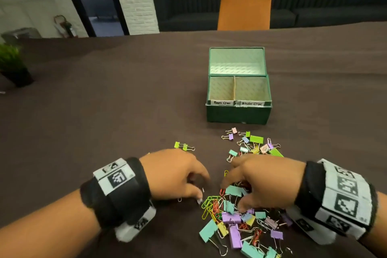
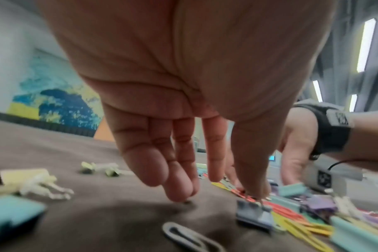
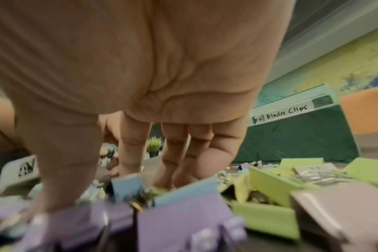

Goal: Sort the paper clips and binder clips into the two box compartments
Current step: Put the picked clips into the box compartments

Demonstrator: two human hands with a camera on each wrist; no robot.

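The table (image 1: 104, 100) carried a green box (image 1: 238, 114) with 2 empty compartments and its lid open. Nearer the front edge lay the clips (image 1: 236, 222). Right hand (image 1: 266, 182) reached into them, fingers spread; left hand (image 1: 173, 174) hovered beside, fingers loose, holding nothing.
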